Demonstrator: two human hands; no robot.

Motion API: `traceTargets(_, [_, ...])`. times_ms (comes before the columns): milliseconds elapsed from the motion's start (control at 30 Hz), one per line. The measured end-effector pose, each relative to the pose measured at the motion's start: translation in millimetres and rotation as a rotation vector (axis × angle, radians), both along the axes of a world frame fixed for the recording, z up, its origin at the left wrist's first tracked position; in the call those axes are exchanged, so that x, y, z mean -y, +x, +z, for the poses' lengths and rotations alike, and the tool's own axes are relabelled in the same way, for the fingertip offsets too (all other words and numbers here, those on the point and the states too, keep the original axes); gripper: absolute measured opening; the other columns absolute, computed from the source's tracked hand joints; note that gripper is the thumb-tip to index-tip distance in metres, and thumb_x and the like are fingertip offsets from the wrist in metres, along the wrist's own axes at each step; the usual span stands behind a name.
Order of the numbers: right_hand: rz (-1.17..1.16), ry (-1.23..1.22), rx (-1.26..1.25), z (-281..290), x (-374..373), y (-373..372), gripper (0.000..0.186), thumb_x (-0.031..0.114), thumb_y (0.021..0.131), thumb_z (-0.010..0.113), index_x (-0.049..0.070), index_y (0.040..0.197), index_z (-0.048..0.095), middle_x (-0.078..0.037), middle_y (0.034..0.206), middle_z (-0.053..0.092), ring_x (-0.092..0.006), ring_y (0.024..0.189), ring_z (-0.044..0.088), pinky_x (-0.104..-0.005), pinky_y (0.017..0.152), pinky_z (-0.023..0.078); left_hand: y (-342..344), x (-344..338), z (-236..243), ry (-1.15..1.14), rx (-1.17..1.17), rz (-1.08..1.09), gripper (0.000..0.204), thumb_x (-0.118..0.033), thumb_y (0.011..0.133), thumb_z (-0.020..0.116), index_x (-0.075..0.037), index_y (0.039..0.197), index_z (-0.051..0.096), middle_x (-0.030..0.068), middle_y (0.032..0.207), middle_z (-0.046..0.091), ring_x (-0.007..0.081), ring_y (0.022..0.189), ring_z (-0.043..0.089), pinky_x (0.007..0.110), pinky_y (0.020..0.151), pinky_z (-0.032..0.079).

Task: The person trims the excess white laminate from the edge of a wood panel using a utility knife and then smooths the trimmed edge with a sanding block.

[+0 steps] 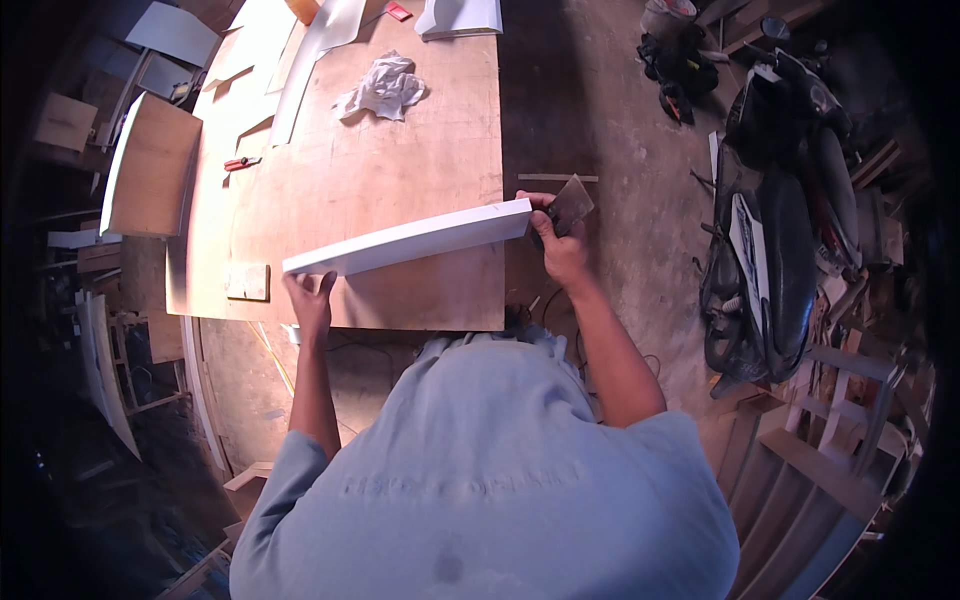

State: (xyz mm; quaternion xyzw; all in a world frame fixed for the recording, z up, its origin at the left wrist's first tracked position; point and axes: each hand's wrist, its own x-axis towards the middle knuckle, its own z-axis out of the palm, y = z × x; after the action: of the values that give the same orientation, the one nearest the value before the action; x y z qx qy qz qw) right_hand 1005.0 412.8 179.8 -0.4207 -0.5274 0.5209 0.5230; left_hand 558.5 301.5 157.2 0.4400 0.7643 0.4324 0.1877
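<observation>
A long narrow white board (420,238) is held up on edge over the near part of the wooden worktable (400,180), its right end raised farther forward than its left. My left hand (311,300) is closed on the board's left end, thumb against its near face. At the other end my right hand (563,250) is closed, fingers and thumb by the board's end. That hand also has a thin, flat, grey-brown square piece (572,205) sticking out beyond it; I cannot tell if it is a scraper blade or sandpaper.
On the table lie a crumpled white cloth (388,88), a red-handled tool (240,164), a small wooden block (247,282) and white sheets (318,45). A wooden panel (150,170) stands at the left. A motorbike (765,230) is parked to the right, near stacked boards (810,470).
</observation>
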Motion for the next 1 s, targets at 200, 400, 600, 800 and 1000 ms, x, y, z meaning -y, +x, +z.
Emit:
traceTargets(200, [-0.065,-0.011,-0.031,-5.3,8.5,-9.3,0.031,0.018,0.109,0.064,-0.002,0.132,0.066,-0.01,0.131,0.072,-0.0185,0.121,0.066,-0.0346,0.107,0.05,159.8,-44.0,125.6,0.329,-0.611,-0.654,0.097,-0.02,0.082,0.091,-0.012,0.161,0.035,0.0204,0.158,0.044,0.0398,0.148,0.044,0.05,0.122,0.039])
traceTargets(400, [-0.2,-0.108,-0.025,11.7,35.8,16.5,0.043,0.016,0.109,0.063,0.002,0.146,0.046,-0.008,0.126,0.066,-0.0162,0.099,0.07,-0.0338,0.082,0.059,245.9,-138.9,129.2,-0.131,-0.694,-1.18,0.045,-0.015,0.091,0.074,-0.023,0.135,0.068,0.012,0.123,0.068,0.033,0.105,0.072,0.043,0.078,0.06])
traceTargets(600, [-0.113,-0.312,-0.19,1.4,86.2,30.6,0.036,0.01,0.11,0.054,0.004,0.144,0.043,-0.01,0.121,0.066,-0.0153,0.086,0.069,-0.0326,0.072,0.059,251.4,-146.9,133.5,-0.056,-0.725,-1.327,0.04,-0.015,0.093,0.068,-0.022,0.132,0.065,0.012,0.106,0.069,0.035,0.087,0.073,0.047,0.072,0.058])
traceTargets(800, [-0.102,-0.161,0.289,13.0,84.0,12.7,0.046,0.001,0.108,0.048,0.005,0.152,0.042,-0.015,0.124,0.068,-0.0208,0.094,0.072,-0.0375,0.083,0.06,247.1,-143.8,125.7,-0.03,-0.567,-1.149,0.036,-0.017,0.093,0.071,-0.016,0.129,0.065,0.0119,0.109,0.071,0.0352,0.094,0.074,0.047,0.076,0.059])
traceTargets(1000, [-0.118,0.107,0.467,28.0,69.1,-11.3,0.068,-0.009,0.098,0.049,0.007,0.163,0.038,-0.028,0.13,0.062,-0.0441,0.11,0.066,-0.0506,0.091,0.054,237.5,-132.0,110.2,0.153,-0.595,-1.112,0.026,-0.018,0.096,0.074,-0.014,0.121,0.072,0.0089,0.112,0.075,0.0322,0.094,0.075,0.045,0.079,0.059])
